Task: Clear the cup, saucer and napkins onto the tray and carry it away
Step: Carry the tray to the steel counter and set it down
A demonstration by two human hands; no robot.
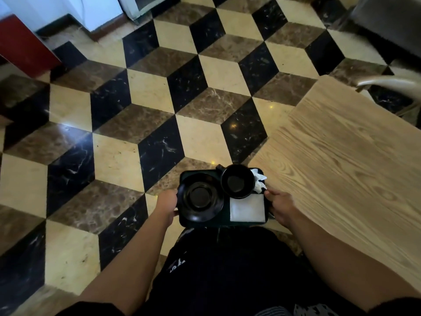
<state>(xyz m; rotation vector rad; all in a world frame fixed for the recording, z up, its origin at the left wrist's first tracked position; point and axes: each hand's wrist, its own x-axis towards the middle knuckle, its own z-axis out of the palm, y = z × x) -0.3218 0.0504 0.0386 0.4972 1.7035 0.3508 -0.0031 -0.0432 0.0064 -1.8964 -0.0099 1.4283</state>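
I hold a dark rectangular tray (200,174) level in front of my body, above the floor. My left hand (167,204) grips its left edge and my right hand (280,207) grips its right edge. On the tray, a black saucer (200,197) lies at the left. A black cup (237,181) stands at the back right. A folded white napkin (247,208) lies flat at the front right, and a crumpled white napkin (258,180) sits behind it, beside the cup.
A light wooden table (346,160) stands close on my right, its corner near the tray. A chair (391,84) sits beyond it. Patterned marble floor (141,115) stretches ahead and left. A red cabinet (25,46) stands far left, a white unit (98,10) at the back.
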